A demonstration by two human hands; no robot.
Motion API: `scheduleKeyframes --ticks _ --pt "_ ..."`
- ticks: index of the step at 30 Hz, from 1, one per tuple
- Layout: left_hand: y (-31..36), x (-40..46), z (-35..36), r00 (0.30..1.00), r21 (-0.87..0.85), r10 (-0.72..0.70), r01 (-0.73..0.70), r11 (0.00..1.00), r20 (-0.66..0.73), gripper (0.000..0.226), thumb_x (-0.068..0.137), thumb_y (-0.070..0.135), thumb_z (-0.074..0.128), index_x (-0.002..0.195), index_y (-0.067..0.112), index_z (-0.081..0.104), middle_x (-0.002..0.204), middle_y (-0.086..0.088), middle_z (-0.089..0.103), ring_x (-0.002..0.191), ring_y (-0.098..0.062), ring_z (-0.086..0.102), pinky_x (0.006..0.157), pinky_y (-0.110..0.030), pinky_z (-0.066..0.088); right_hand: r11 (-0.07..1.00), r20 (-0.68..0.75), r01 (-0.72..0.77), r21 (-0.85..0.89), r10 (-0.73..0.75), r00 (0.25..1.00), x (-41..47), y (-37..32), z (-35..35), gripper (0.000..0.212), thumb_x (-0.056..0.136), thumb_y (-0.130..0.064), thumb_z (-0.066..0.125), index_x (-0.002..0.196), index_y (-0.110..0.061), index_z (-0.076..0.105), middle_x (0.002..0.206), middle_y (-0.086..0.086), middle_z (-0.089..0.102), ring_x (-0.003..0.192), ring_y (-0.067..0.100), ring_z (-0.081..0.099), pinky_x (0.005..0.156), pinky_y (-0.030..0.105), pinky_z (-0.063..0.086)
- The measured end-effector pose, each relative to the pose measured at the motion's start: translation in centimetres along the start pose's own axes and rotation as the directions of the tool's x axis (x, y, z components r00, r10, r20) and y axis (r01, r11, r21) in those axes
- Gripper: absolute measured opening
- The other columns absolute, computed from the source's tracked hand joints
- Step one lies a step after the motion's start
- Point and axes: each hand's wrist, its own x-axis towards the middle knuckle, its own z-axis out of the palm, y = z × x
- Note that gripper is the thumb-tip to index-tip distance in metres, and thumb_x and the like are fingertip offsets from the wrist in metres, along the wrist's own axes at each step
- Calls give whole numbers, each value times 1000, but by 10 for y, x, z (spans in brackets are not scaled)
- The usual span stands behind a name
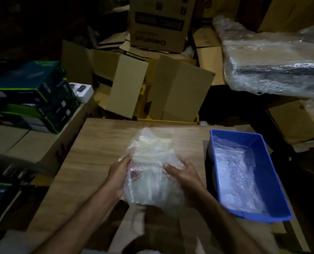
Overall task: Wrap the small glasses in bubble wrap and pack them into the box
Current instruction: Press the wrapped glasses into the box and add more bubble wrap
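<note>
A crumpled sheet of clear bubble wrap [150, 165] lies over the middle of the wooden board [97, 153], bundled around something I cannot make out; no glass shows through it. My left hand [120, 173] grips the bundle's left side, fingers tucked under the plastic. My right hand [180, 173] holds its right side, thumb pressing on top. To the right stands a blue plastic box [269, 180], open, with bubble wrap [238, 176] lying inside it.
Empty cardboard cartons [176, 88] stand just behind the board. Dark green-edged product boxes [28, 96] are stacked at the left. A large plastic-wrapped package [277, 66] sits at the upper right. Flat cardboard [152, 231] lies under my forearms.
</note>
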Motion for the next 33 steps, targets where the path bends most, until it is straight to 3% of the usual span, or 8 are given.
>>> scheduleKeyframes --ticks 3,8,14,18,20,22,27,33 --pt "3 1 -19 996 128 63 -54 990 -66 25 99 24 59 93 2 71 71 -11 70 54 -20 64 54 -25 51 974 -90 130 -185 -149 985 6 7 -1 79 84 -16 82 149 -32 39 137 -1 55 110 19 68 76 24 58" --pt "-2 9 -52 983 218 182 -186 958 40 39 98 21 65 135 19 54 125 -16 67 104 -25 69 92 -46 53 883 99 287 -370 -270 958 13 9 -13 41 89 -6 75 124 -27 71 125 -11 70 122 14 63 93 28 56" --pt "19 -6 -72 889 308 131 -286 907 439 63 79 3 78 136 26 61 128 1 67 117 -19 66 94 -33 58 641 177 303 -705 -255 951 16 3 -19 78 67 -10 93 137 -19 61 131 -13 60 108 -15 57 89 1 44" --pt "23 3 -72 869 685 211 -485 543 447 54 71 13 90 119 28 71 107 8 72 102 -18 72 86 -37 61 367 215 312 -877 -282 935 21 -1 -18 57 76 -24 85 130 -21 67 119 -2 71 100 7 68 91 32 59" --pt "24 10 -75 835 767 307 -544 340 456 15 82 32 81 96 30 77 95 7 73 88 -10 71 78 -42 61 295 298 378 -878 -283 912 23 -10 -19 17 80 -27 80 93 -18 78 83 -1 75 74 9 68 72 36 59" --pt "27 14 -82 797 774 346 -585 243 494 16 86 44 73 87 29 74 103 5 64 98 -5 61 82 -36 56 311 364 456 -834 -310 878 26 -18 -24 28 82 -31 77 60 -17 65 57 3 61 53 15 57 55 35 48" --pt "35 3 -78 803 473 248 -536 699 542 14 99 18 60 100 6 66 95 -7 73 91 -21 71 75 -25 56 770 325 262 -582 -75 943 17 -33 -26 15 92 -21 73 92 -6 72 87 7 72 85 17 66 73 28 51" --pt "25 11 -75 881 367 169 -349 862 442 21 101 15 57 118 3 57 107 -11 73 99 -29 70 78 -37 60 907 179 186 -377 -126 976 19 -4 -18 13 98 -15 64 107 -5 61 101 22 69 88 36 65 77 57 56"
